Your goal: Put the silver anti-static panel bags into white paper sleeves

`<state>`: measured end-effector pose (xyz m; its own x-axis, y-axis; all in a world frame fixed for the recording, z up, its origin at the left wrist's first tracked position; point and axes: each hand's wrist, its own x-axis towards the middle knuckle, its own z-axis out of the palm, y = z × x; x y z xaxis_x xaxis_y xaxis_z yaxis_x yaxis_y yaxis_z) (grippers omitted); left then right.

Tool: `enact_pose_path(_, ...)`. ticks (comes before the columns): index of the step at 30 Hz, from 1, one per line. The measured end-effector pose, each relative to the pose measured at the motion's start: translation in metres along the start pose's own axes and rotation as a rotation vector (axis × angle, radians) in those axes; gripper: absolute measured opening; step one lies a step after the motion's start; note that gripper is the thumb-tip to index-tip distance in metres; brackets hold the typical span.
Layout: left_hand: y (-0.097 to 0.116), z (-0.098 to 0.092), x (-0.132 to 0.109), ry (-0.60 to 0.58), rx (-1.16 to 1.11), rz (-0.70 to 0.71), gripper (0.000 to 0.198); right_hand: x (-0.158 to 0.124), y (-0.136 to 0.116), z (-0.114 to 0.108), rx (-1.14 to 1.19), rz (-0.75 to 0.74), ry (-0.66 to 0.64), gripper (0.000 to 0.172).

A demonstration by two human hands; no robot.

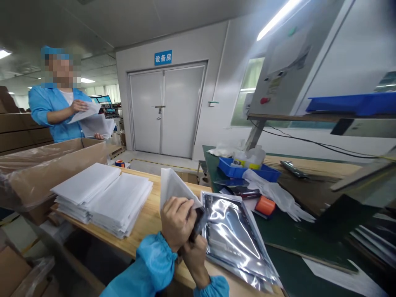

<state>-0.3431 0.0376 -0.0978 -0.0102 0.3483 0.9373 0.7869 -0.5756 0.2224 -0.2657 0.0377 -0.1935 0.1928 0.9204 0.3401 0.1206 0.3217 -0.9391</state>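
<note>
My left hand [177, 220] is closed, fingers curled over the near edge of a white foam sleeve [173, 185] that stands up above the wooden table. Just below it, my right hand [195, 252] is closed too, on a dark, thin object [198, 222] at the mouth of the sleeve. Its kind is mostly hidden by my fingers, and I cannot tell how much of it is inside. Right of my hands lies a stack of shiny silver bags [232, 235]. Two piles of flat white sleeves [120, 202] sit to the left.
A co-worker in blue [63, 107] stands behind an open cardboard box [58, 165], holding white sleeves. On the green bench are a blue tray [269, 173] with bottles, a white glove [278, 194] and an orange tape roll [265, 205]. A metal control cabinet [278, 82] overhangs the right.
</note>
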Motion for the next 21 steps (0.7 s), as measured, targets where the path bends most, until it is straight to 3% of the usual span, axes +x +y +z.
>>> enact_pose_path(5, -0.005, -0.019, 0.022, 0.004, 0.047, 0.004, 0.015, 0.003, -0.006, 0.006, -0.048, -0.159, -0.083, 0.01)
enact_pose_path(8, -0.003, -0.026, 0.028, -0.066, 0.075, 0.094, 0.016, 0.004, -0.005, 0.007, -0.057, -0.209, -0.131, 0.016)
enact_pose_path(11, 0.001, -0.033, 0.028, -0.146, 0.059, 0.197, 0.019, 0.003, -0.001, 0.005, -0.085, -0.266, -0.161, 0.01)
enact_pose_path(15, 0.001, -0.042, 0.027, -0.275, -0.136, 0.22, 0.021, 0.001, 0.008, -0.001, -0.129, -0.456, -0.116, 0.022)
enact_pose_path(18, -0.021, -0.051, 0.03, -0.355, -0.43, 0.042, 0.014, 0.0, 0.014, -0.006, -0.175, -0.639, -0.039, 0.027)
enact_pose_path(21, -0.062, -0.054, 0.037, -0.086, -0.477, -0.422, 0.036, 0.0, 0.017, -0.009, -0.235, -0.731, 0.016, 0.028)
